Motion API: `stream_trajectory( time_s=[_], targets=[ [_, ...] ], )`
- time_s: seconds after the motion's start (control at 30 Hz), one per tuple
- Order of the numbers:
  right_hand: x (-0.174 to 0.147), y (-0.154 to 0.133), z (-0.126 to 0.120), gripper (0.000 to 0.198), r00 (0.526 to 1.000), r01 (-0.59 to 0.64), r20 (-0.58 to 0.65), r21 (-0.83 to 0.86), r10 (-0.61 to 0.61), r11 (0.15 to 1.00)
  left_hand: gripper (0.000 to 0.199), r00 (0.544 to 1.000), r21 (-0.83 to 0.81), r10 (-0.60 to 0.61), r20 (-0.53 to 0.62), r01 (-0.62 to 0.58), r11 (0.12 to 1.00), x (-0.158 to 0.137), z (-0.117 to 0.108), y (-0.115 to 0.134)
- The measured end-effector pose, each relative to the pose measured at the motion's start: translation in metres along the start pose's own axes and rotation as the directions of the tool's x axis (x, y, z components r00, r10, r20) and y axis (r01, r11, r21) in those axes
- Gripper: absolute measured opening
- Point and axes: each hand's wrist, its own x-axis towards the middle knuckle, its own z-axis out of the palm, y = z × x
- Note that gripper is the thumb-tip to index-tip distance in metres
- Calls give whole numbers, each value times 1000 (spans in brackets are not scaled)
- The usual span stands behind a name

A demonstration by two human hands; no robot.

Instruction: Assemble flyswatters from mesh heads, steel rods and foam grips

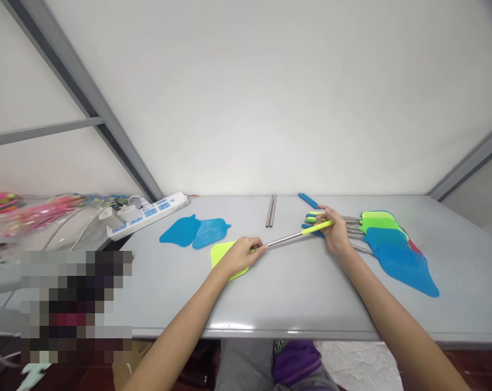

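Note:
A fly swatter with a yellow-green mesh head [221,255], metal rod and yellow grip lies across both hands. My left hand [244,254] is closed where the rod meets the head and partly covers it. The yellow grip's end is pinched between the fingers of my right hand [334,231]. Behind that hand, several finished-looking swatters with green, blue and red heads [392,250] lie stacked, their handles partly hidden. Two loose blue swatter heads [210,233] rest left of my left hand. Farther back are metal rods [271,210] and a loose blue handle [308,200].
A white power strip [148,215] with plugs and cables lies at the table's back left. Bagged pink and coloured pieces [46,212] are beyond it. Grey frame bars [83,92] and a white wall [270,98] bound the grey table [295,304].

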Motion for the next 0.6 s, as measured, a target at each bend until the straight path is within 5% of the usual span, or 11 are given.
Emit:
stream_trajectory(
  time_s=[0.6],
  targets=[
    [1,-17,-9,32,991,-49,106,-283,82,958,37,998,27,-19,53,17,999,-2,3,7]
  ],
)
